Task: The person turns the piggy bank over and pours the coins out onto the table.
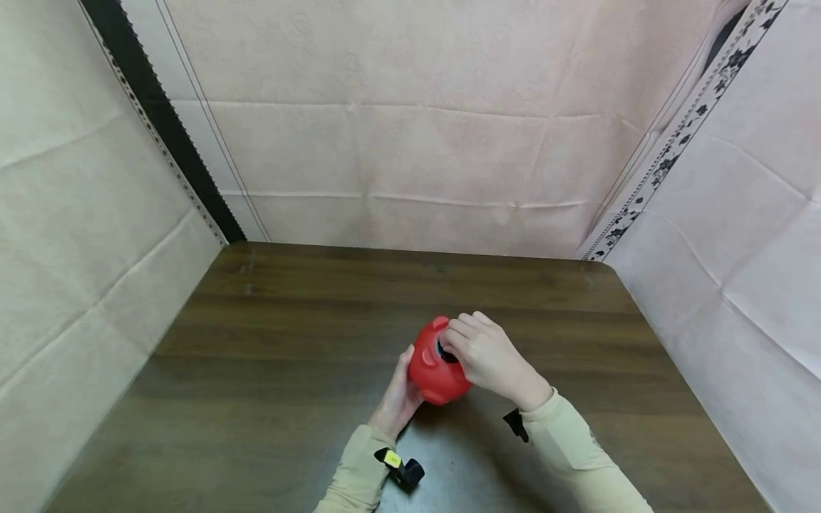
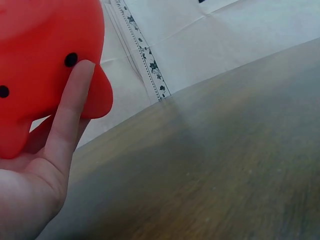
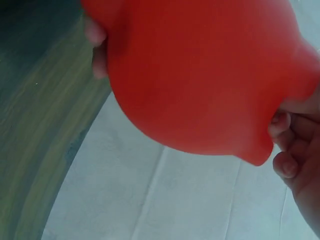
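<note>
A round red rubber toy (image 1: 431, 370) with small bumps and black dots is held just above the wooden table (image 1: 269, 356). My left hand (image 1: 399, 400) grips it from the left and below. In the left wrist view one finger (image 2: 70, 120) lies up along the red toy (image 2: 45, 55). My right hand (image 1: 489, 354) comes over from the right, with its fingers curled at a black opening (image 1: 445, 353) on the toy's top. In the right wrist view the red toy (image 3: 200, 75) fills the frame, and my right fingertips (image 3: 284, 162) pinch its edge.
Pale cloth walls (image 1: 410, 164) close off the table at the back, left and right. A dark strip (image 1: 160, 121) runs down the back left corner. Black wrist straps (image 1: 404, 470) sit on both beige sleeves.
</note>
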The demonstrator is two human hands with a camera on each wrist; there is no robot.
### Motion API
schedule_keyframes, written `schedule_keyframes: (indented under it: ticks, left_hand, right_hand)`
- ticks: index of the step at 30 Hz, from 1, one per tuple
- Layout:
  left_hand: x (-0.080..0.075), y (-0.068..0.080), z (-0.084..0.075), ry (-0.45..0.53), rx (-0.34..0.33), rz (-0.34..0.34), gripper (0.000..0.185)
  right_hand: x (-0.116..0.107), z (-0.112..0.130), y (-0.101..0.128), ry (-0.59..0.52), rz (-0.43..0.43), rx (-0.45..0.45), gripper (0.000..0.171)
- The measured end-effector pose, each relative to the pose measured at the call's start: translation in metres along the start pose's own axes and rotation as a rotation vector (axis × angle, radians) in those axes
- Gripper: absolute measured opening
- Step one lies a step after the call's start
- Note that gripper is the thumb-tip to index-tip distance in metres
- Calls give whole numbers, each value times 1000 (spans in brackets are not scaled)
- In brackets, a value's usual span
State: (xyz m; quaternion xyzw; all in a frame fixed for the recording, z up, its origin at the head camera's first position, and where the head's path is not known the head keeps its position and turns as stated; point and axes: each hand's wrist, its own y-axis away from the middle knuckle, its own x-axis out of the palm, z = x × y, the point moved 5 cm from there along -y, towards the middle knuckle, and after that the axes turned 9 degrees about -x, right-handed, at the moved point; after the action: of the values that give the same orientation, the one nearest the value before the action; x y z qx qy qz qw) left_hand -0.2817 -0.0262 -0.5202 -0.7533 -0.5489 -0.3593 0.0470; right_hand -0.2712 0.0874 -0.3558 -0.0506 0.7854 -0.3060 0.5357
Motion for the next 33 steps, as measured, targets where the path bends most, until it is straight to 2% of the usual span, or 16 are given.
schedule_keyframes:
  ticks: [16,22,28,33]
  left_hand:
    - [2,-2,4,-11,-51,5,59]
    - [3,-2,4,-13,-39,12,57]
    - [2,-5,3,12,-38,9,62]
    - [0,-5,2,55,-33,22,60]
  right_hand:
    - [-6,-1,10,30,73,-10,23]
    - [-6,-4,12,59,76,-25,22]
    - [-8,-13,11,70,20,46,23]
    - [-11,-22,15,14,-47,165,23]
